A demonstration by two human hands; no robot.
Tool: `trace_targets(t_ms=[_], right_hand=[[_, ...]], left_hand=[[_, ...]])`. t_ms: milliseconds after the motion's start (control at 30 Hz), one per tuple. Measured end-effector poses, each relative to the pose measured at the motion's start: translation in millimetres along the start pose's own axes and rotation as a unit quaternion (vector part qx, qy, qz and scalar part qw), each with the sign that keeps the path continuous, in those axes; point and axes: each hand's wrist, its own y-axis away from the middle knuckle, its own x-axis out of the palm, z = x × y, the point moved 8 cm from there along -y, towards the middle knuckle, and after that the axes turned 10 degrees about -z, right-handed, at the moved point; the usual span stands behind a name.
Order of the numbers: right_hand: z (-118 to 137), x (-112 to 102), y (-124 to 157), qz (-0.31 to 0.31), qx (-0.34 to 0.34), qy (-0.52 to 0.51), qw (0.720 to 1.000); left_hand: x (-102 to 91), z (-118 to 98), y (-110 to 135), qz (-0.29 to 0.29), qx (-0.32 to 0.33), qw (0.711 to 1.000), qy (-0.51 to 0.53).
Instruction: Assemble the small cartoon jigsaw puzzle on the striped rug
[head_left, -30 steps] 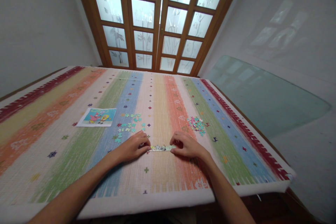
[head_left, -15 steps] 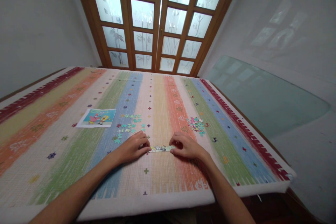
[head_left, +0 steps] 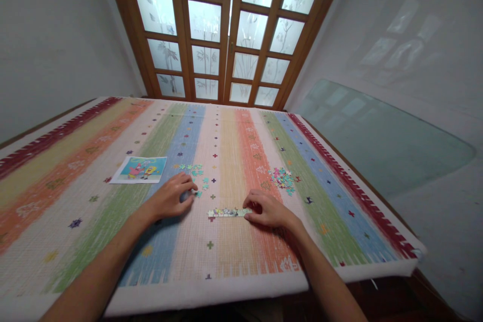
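A short joined strip of jigsaw pieces [head_left: 229, 212] lies on the striped mat in front of me. My right hand [head_left: 267, 209] rests at the strip's right end, fingers curled and touching it. My left hand [head_left: 171, 197] lies over a scatter of loose teal pieces [head_left: 196, 171] to the left, fingers bent down onto them; what is under the fingertips is hidden. A second pile of pink and teal pieces [head_left: 282, 179] sits to the right, beyond my right hand.
A cartoon reference picture [head_left: 140, 168] lies flat at the left. The striped mat [head_left: 226, 151] covers the table, its front edge near me. A glass pane [head_left: 373, 136] leans at the right; wooden glazed doors [head_left: 226, 35] stand behind.
My left hand has left the strip's left end and moved left and away to the loose teal pieces. The right hand and the strip have stayed in place.
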Motion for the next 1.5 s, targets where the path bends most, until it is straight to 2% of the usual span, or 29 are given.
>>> trace_targets(t_ms=[133, 233, 400, 833, 967, 1233, 1333, 1500], right_hand=[[0.0, 0.6, 0.1, 0.004, 0.002, 0.003, 1.000], [0.9, 0.0, 0.0, 0.005, 0.001, -0.005, 1.000], [0.0, -0.1, 0.3, 0.006, 0.004, -0.007, 1.000], [0.6, -0.7, 0.1, 0.002, -0.001, 0.001, 1.000], [0.0, 0.2, 0.3, 0.002, -0.003, 0.000, 1.000], [-0.8, 0.8, 0.2, 0.000, -0.005, -0.002, 1.000], [-0.4, 0.8, 0.4, 0.001, -0.005, -0.005, 1.000], [1.3, -0.3, 0.7, 0.002, -0.001, -0.003, 1.000]], left_hand=[[-16.0, 27.4, 6.0, -0.007, -0.022, 0.998, -0.061], [-15.6, 37.8, 8.6, 0.006, -0.041, 0.996, -0.082], [-7.6, 43.5, 10.0, 0.042, -0.073, 0.994, -0.075], [-9.8, 48.8, 9.8, 0.050, -0.132, 0.990, -0.016], [-3.3, 42.0, 11.7, 0.096, -0.150, 0.983, 0.035], [19.8, 10.3, 19.8, 0.215, -0.154, 0.954, 0.139], [26.5, -2.3, 19.0, 0.220, -0.150, 0.949, 0.170], [33.4, -19.5, 12.7, 0.191, -0.110, 0.956, 0.192]])
